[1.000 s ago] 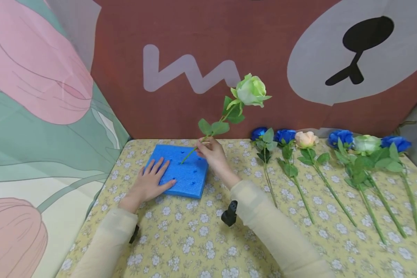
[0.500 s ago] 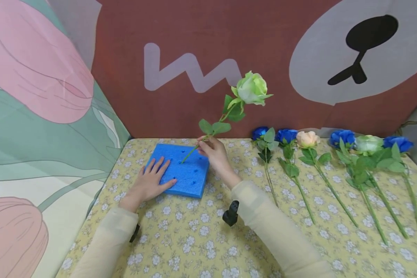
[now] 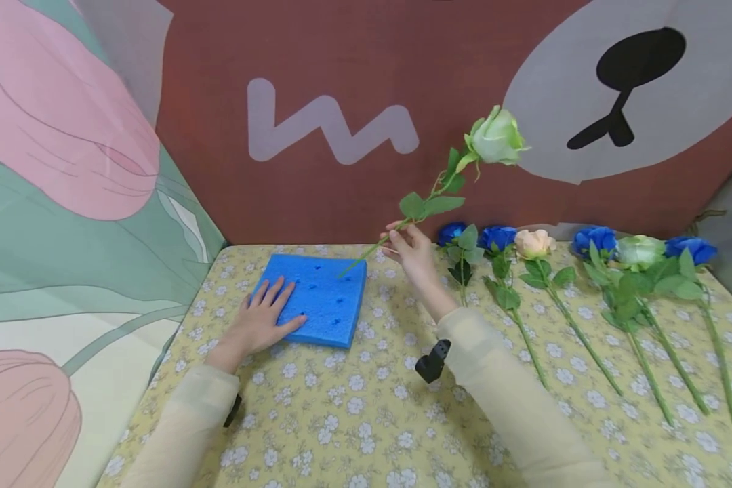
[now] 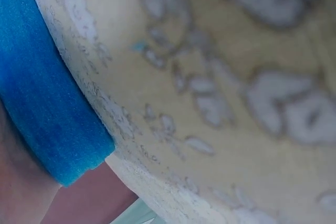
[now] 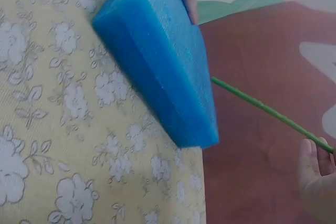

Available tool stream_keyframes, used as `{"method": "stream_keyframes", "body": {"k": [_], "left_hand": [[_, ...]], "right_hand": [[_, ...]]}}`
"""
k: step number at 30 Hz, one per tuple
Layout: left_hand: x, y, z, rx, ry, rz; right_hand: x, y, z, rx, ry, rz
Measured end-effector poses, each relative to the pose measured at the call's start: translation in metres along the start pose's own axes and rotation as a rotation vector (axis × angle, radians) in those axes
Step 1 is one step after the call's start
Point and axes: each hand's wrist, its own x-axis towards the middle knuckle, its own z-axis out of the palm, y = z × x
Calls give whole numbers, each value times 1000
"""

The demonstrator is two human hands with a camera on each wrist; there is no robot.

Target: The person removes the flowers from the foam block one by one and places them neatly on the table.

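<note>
A blue foam block (image 3: 323, 305) with several small holes in its top lies on the table. My left hand (image 3: 256, 325) rests on its left part with the fingers spread. In my right hand (image 3: 416, 261) I pinch the stem of a pale green rose (image 3: 497, 139); it tilts up to the right, bloom uppermost. The right wrist view shows the bare lower end of the green stem (image 5: 262, 107) in the air, apart from the foam. In the left wrist view only the foam's side (image 4: 52, 93) and a bit of hand appear.
To the right lies a row of roses: blue ones such as this blue rose (image 3: 594, 240), a peach rose (image 3: 535, 244) and another pale green rose (image 3: 640, 252). Their stems point toward me on the flowered tablecloth (image 3: 341, 420). A printed backdrop (image 3: 317, 203) rises behind the table.
My right hand has moved right and slightly up with the green rose, and the stem's end has come out of the foam. My left hand has stayed on the block.
</note>
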Motion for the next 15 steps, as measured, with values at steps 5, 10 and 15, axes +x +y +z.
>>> {"method": "stream_keyframes", "body": {"k": [5,10,15], "left_hand": [[-1,1,-1,6,-2,5],[-2,2,-1,5,-7,-4],[-2,1,-1,3,-9,-15]], "right_hand": [[-1,4,-7,-2,-4,9],[-3,4,-11,-6,-18,13],[-8,3,-19,-24,-43,34]]}}
